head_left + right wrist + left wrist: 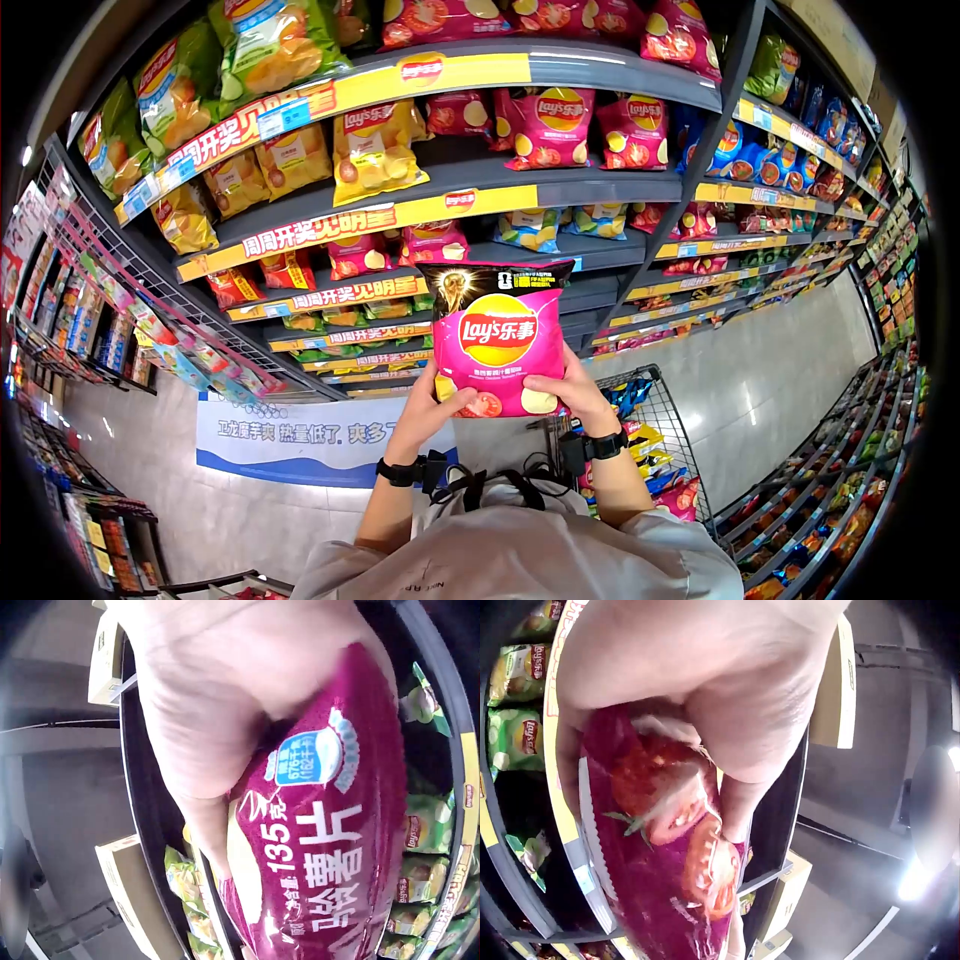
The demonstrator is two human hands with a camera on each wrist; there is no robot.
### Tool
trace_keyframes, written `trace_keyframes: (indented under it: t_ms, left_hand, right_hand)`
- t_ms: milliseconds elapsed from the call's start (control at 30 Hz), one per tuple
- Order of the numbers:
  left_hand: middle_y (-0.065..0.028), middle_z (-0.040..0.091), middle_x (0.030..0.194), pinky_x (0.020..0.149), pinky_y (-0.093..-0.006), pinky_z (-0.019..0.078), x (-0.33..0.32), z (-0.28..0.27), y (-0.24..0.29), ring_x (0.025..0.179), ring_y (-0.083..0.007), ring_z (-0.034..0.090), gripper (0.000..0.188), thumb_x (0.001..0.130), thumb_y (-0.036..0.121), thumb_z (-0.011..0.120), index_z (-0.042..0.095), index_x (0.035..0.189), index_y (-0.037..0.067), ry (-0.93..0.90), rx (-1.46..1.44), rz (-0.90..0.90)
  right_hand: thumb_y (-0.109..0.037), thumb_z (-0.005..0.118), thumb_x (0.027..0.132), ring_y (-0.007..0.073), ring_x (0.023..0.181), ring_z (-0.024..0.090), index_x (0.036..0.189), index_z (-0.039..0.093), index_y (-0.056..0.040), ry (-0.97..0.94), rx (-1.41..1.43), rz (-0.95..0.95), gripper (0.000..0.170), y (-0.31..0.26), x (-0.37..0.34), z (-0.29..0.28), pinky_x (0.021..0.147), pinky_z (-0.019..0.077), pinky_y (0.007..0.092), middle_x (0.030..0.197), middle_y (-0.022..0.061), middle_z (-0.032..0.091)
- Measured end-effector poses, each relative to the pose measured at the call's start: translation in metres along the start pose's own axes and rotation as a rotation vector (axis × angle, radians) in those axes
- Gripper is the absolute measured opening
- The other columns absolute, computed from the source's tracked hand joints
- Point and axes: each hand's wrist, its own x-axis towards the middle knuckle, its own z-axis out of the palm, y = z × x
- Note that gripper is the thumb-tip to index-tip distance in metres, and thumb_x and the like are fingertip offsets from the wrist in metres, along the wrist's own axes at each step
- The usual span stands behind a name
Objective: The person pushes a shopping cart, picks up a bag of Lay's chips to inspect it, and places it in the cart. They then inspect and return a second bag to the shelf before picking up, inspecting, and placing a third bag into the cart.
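Chip bag (500, 345) is held in front of the shelf (620, 75), left hand (428, 408) and right hand (574, 388) gripping its opposite lower sides, presumably for even support while leaving its front readable.

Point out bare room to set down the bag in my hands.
For the held pink bag: a bare stretch of shelf lies between the big yellow bag and the pink bags to its right. Open floor shows between the cart and the right-hand goods. The cart looks crowded with snack bags.
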Motion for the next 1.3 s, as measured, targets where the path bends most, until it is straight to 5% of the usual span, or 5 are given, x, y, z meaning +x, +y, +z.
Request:
trace_keyframes:
  t_ms: [333,533,800,967,1300]
  left_hand:
    - [-0.0168,0.045,0.139,0.092,-0.0372,0.0472,0.014,0.033,0.006,0.126,-0.024,0.048,0.102,0.076,0.017,0.084,0.019,0.152,0.005,0.189,0.54,0.222]
    - [-0.0123,0.041,0.144,0.105,-0.0383,0.0402,0.012,0.058,0.008,0.13,-0.0235,0.044,0.106,0.075,0.017,0.084,0.014,0.154,0.006,0.122,0.286,0.347]
    - [-0.0086,0.034,0.15,0.109,-0.0378,0.035,0.007,0.064,-0.002,0.137,-0.0209,0.037,0.121,0.073,0.064,0.076,0.007,0.155,0.009,0.021,-0.228,0.3]
    - [-0.0078,0.039,0.148,0.109,-0.037,0.0352,0.003,0.03,-0.062,0.133,-0.0193,0.04,0.093,0.09,0.058,0.06,0.016,0.153,0.006,-0.116,-0.337,0.002]
    - [-0.0104,0.046,0.137,0.101,-0.0325,0.0416,-0.002,0.047,0.031,0.12,-0.0171,0.05,0.056,0.101,0.018,0.052,0.025,0.149,0.006,0.03,0.14,0.168]
  right_hand:
    - [-0.004,0.084,0.074,0.0144,0.116,0.055,0.142,0.038,-0.0016,0.123,-0.217,-0.248,0.082,-0.013,0.0,-0.013,0.098,0.0469,0.0313,0.13,0.0076,0.057]
    - [-0.007,0.072,0.087,0.0205,0.125,0.051,0.155,0.015,-0.0044,-0.172,-0.033,-0.208,0.089,-0.026,-0.012,0.004,0.104,0.0415,0.0344,0.145,0.0173,0.044]
    - [-0.011,0.065,0.094,0.019,0.125,0.051,0.14,0.042,-0.0001,0.051,-0.2,-0.213,0.053,0.001,0.007,-0.017,0.102,0.0424,0.0305,0.144,0.0131,0.047]
    - [-0.029,0.08,0.081,0.0181,0.135,0.038,0.15,0.028,-0.0016,-0.183,0.012,0.044,0.091,0.007,-0.003,-0.02,0.112,0.0307,0.0346,0.148,0.0093,0.042]
    - [-0.012,0.071,0.088,0.0161,0.113,0.059,0.135,0.046,-0.0006,-0.116,0.302,-0.036,0.055,0.017,-0.006,-0.012,0.098,0.0469,0.0331,0.127,0.0076,0.061]
